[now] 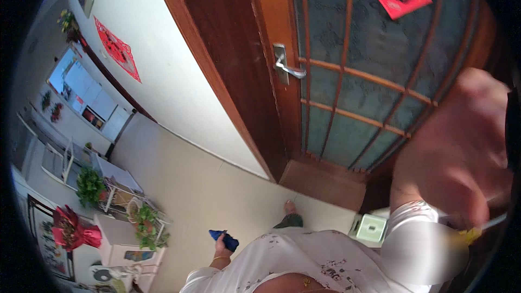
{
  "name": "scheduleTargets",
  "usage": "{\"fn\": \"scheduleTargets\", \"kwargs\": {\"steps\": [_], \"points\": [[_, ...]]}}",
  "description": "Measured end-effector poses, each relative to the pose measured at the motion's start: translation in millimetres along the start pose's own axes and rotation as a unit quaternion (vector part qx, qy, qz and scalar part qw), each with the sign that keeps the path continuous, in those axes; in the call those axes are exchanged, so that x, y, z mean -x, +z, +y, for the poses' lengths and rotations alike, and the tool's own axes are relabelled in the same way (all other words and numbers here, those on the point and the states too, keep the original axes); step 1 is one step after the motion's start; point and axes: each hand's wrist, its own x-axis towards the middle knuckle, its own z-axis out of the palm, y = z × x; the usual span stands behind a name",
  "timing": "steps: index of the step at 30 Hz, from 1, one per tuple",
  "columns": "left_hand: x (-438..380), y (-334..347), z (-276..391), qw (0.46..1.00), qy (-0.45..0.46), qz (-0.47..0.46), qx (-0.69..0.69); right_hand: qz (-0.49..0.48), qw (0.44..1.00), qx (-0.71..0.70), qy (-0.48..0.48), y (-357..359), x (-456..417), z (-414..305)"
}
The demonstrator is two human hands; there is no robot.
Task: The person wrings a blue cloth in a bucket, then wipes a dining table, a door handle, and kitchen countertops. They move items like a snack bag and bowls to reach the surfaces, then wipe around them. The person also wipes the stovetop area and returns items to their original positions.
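Observation:
My left hand [221, 246] hangs low beside my body, shut on a crumpled dark blue cloth [231, 242]. A band circles that wrist. My right hand [452, 146] is raised very close to the camera and looks large and blurred at the right rim. Its fingertips run towards the dark edge of the picture, so whether it holds anything is hidden. Before me stands a wooden door [268, 20] with a lattice over patterned glass and a silver lever handle [291, 69]. Neither hand touches the handle.
A brown threshold [323, 185] lies at the door's foot. A pale green device like a weighing scale [371, 228] is near my right side. White wall [195, 101] runs left of the door frame. Potted plants [90, 185], a red-wrapped bouquet [73, 230] and a pale cabinet [118, 236] stand left.

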Motion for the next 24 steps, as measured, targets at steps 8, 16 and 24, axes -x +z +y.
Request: {"fn": "scheduleTargets", "kwargs": {"steps": [8, 16, 24], "points": [[-34, 115, 30, 0.997, -0.054, 0.054, -0.007, -0.589, 0.737, 0.199, 0.265, 204, 289, 185], [-74, 163, 52, 0.994, -0.038, 0.102, -0.014, -0.493, 0.717, 0.062, 0.489, 238, 361, 199], [-92, 218, 4, 0.991, -0.036, 0.119, 0.049, -0.184, 0.830, -0.057, 0.523, 249, 414, 191]]}}
